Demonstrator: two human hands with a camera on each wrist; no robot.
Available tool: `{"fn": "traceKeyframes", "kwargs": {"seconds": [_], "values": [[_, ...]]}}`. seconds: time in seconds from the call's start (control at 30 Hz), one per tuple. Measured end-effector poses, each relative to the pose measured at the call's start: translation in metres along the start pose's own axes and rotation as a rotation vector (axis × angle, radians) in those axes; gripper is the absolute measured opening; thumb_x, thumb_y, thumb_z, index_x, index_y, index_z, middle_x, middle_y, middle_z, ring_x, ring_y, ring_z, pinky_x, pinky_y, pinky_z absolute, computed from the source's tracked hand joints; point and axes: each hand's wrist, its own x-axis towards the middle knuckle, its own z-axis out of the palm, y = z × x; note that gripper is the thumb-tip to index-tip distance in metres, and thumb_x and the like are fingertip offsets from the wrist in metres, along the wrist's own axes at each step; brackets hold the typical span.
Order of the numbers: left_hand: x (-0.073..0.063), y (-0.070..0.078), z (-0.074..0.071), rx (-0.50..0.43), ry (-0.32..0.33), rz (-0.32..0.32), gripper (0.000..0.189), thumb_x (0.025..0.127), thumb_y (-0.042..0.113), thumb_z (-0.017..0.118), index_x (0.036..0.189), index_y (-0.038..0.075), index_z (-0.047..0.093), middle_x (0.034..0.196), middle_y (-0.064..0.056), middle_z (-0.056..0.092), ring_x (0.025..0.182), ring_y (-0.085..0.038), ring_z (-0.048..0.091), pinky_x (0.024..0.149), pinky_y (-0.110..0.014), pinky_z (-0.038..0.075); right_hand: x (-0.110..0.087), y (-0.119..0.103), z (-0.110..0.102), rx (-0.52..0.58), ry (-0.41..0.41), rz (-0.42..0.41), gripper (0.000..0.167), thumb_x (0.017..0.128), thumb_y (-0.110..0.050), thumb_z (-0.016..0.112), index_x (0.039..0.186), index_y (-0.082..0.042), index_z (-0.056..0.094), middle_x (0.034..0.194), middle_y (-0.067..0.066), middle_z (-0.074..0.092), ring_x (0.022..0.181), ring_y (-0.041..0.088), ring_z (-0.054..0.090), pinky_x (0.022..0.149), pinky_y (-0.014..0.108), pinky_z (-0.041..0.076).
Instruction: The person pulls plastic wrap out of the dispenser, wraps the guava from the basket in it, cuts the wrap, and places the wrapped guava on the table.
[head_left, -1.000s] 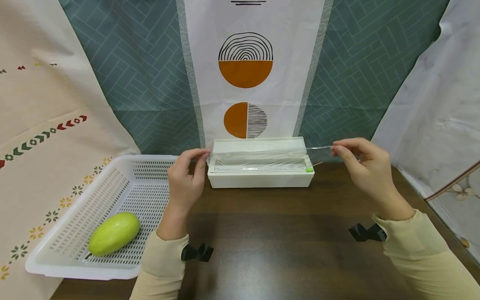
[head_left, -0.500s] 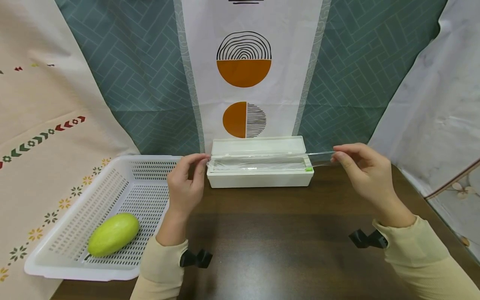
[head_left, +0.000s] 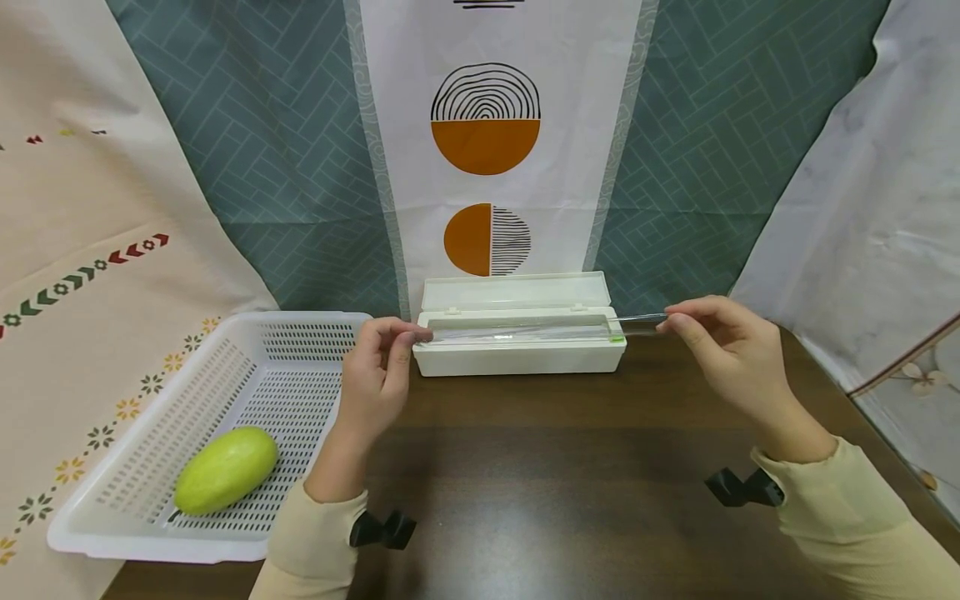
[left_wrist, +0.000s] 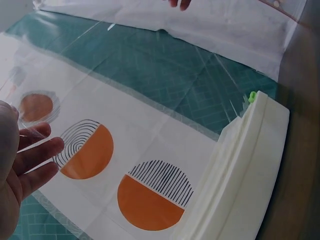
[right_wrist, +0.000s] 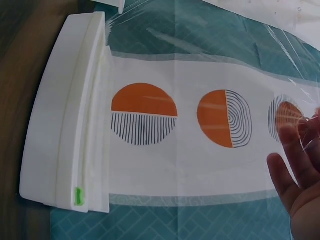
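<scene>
head view: a white box (head_left: 517,362) sits on the dark counter (head_left: 540,500), its lid (head_left: 517,292) raised at the back and a green slider (head_left: 617,338) at its front right corner. clear film (head_left: 517,332) runs across the top of the box and on past its right end. the left hand (head_left: 378,358) is at the box's left end, thumb and forefinger closed in a pinch on the film. the right hand (head_left: 731,358) is out to the right, apart from the box, thumb and forefinger pinching the film there. a white basket (head_left: 161,552) stands to the left, with a green fruit (head_left: 227,471) lying inside. a banner (head_left: 480,187) with orange half-circles hangs behind over green cloth (head_left: 300,167).

left wrist view: the left hand's fingers are partly spread at the left edge; thumb and film are blurred there, so the pinch itself seems plausible but i can't confirm it from this side. the box is at the right, and fingertips of the other hand show at the top.

right wrist view: the film spreads clear and streaked before the banner. the right hand, partly cut off at the right edge, has film glinting at its fingertips, two lower fingers loosely spread. the box stands at the left.
</scene>
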Motion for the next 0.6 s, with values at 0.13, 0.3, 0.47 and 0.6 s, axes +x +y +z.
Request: {"fn": "traceKeyframes", "kwargs": {"seconds": [0.13, 0.3, 0.47, 0.6], "values": [[-0.001, 0.003, -0.002, 0.003, -0.013, -0.006, 0.013, 0.084, -0.016, 0.056, 0.095, -0.008, 0.053, 0.083, -0.015, 0.068, 0.078, -0.018, 0.065, 0.069, -0.014, 0.050, -0.003, 0.001, -0.001, 0.009, -0.024, -0.010, 0.011, 0.079, 0.019, 0.061, 0.090, 0.017, 0.063, 0.077, -0.005, 0.070, 0.072, 0.004, 0.066, 0.069, 0.011, 0.050], [-0.002, 0.003, -0.002, -0.006, -0.032, 0.000, 0.017, 0.082, -0.019, 0.057, 0.094, -0.008, 0.053, 0.079, -0.015, 0.067, 0.070, -0.020, 0.064, 0.067, -0.017, 0.051, -0.007, 0.003, -0.002, -0.024, -0.051, -0.012, 0.019, 0.076, 0.026, 0.058, 0.089, 0.014, 0.064, 0.075, -0.005, 0.068, 0.069, 0.004, 0.065, 0.064, 0.010, 0.049], [-0.005, 0.003, -0.002, -0.022, -0.048, -0.021, 0.017, 0.082, -0.019, 0.057, 0.094, -0.007, 0.053, 0.079, -0.014, 0.066, 0.066, -0.021, 0.064, 0.064, -0.015, 0.050, -0.011, 0.004, -0.002, -0.023, -0.054, 0.007, 0.016, 0.077, 0.026, 0.057, 0.088, 0.016, 0.063, 0.072, -0.006, 0.067, 0.067, 0.002, 0.063, 0.060, 0.010, 0.047], [-0.008, 0.002, -0.001, -0.032, -0.062, -0.042, 0.015, 0.083, -0.018, 0.056, 0.092, -0.006, 0.053, 0.076, -0.012, 0.066, 0.064, -0.019, 0.064, 0.062, -0.018, 0.051, -0.013, 0.003, -0.001, -0.008, -0.062, 0.032, 0.015, 0.077, 0.024, 0.057, 0.087, 0.015, 0.063, 0.070, -0.004, 0.067, 0.064, 0.003, 0.063, 0.059, 0.010, 0.047]]}}
